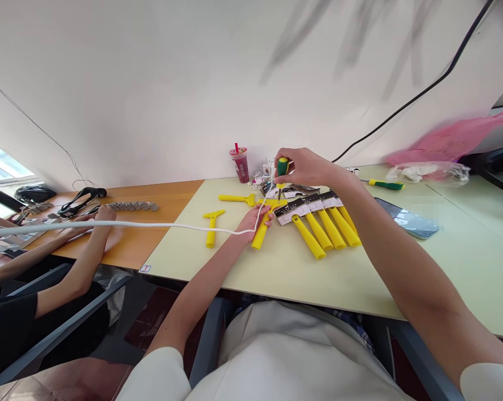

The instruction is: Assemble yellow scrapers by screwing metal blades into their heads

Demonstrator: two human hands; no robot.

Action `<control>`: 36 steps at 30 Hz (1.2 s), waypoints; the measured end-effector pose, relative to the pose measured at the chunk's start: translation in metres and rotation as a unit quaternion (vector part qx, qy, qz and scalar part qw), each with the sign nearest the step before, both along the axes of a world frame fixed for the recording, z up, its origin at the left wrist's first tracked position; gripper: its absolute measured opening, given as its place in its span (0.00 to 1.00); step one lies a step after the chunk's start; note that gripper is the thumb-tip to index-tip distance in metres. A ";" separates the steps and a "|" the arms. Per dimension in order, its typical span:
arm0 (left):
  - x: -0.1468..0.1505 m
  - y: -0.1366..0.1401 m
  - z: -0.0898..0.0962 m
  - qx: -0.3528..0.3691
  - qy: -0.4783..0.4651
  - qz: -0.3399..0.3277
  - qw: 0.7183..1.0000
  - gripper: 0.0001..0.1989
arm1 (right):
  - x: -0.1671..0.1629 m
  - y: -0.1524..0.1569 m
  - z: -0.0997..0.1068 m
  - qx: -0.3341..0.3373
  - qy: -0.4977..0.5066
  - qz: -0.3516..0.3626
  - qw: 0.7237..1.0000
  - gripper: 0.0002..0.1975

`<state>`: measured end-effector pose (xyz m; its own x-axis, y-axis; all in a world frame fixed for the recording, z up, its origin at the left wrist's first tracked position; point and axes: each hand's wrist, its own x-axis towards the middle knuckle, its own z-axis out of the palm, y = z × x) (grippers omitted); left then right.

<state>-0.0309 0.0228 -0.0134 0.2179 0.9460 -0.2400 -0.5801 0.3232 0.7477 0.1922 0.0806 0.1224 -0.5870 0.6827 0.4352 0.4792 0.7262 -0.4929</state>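
My left hand is closed around a yellow scraper handle, which lies slanted on the table. Above its wide head, my right hand grips a green and yellow screwdriver held upright, its shaft pointing down at the head. Whether the tip sits in a screw is too small to tell. To the right, several finished-looking scrapers with yellow handles and black-and-white blade pieces lie fanned and overlapping. Two bare yellow handles rest to the left of my left hand.
A red drink cup stands by the wall beside small plastic bags. On the right lie a phone, another screwdriver and a pink bag. A white cable crosses the view. A co-worker's arms rest at the left table.
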 end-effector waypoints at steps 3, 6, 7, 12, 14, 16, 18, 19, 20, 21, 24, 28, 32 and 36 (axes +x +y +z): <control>0.000 0.000 0.000 -0.001 -0.003 -0.002 1.000 0.21 | -0.001 0.003 -0.003 -0.011 -0.007 -0.001 1.000 0.15; 0.000 0.000 -0.001 -0.002 -0.007 -0.002 1.000 0.22 | -0.002 0.005 -0.004 -0.020 -0.011 -0.002 1.000 0.16; 0.000 0.000 -0.001 -0.002 -0.009 -0.001 1.000 0.22 | -0.002 0.006 -0.004 -0.021 -0.012 -0.001 1.000 0.15; 0.000 0.000 -0.002 -0.001 -0.011 -0.003 1.000 0.18 | -0.001 0.005 -0.004 -0.026 -0.022 0.000 0.999 0.14; 0.000 -0.001 -0.001 0.000 -0.011 -0.001 1.000 0.17 | -0.001 0.005 -0.003 -0.029 -0.022 0.003 0.999 0.15; 0.000 -0.001 0.000 0.001 -0.010 0.001 1.000 0.18 | -0.001 0.005 -0.003 -0.032 -0.022 0.006 0.999 0.15; -0.001 -0.002 0.001 0.002 -0.008 0.000 1.000 0.21 | -0.001 0.005 -0.003 -0.033 -0.023 0.004 0.999 0.16; -0.001 -0.002 0.002 0.003 -0.007 0.000 1.000 0.21 | -0.001 0.004 -0.002 -0.033 -0.025 0.002 0.999 0.16; -0.001 -0.002 0.002 0.003 -0.006 -0.001 1.000 0.22 | -0.002 0.004 -0.002 -0.033 -0.026 0.001 0.999 0.16; -0.002 -0.001 0.002 0.002 -0.005 -0.002 1.000 0.23 | -0.002 0.003 -0.002 -0.032 -0.026 0.001 0.999 0.16; -0.003 0.000 0.002 0.001 -0.005 -0.003 1.000 0.22 | -0.004 0.001 -0.002 -0.032 -0.027 0.005 0.999 0.15; -0.004 0.001 0.001 -0.002 -0.009 -0.003 1.000 0.20 | -0.005 -0.002 -0.001 -0.035 -0.028 0.008 0.999 0.15; -0.004 0.002 0.000 -0.006 -0.013 0.000 1.000 0.19 | -0.007 -0.004 -0.001 -0.029 -0.032 0.024 0.999 0.13; -0.003 0.002 0.000 -0.010 -0.012 0.006 1.000 0.20 | -0.008 -0.005 -0.001 -0.033 -0.036 0.039 0.998 0.13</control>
<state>-0.0341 0.0247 -0.0139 0.2118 0.9439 -0.2535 -0.6013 0.3303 0.7276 0.1839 0.0757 0.1213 -0.6680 0.6592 0.3453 0.4588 0.7302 -0.5063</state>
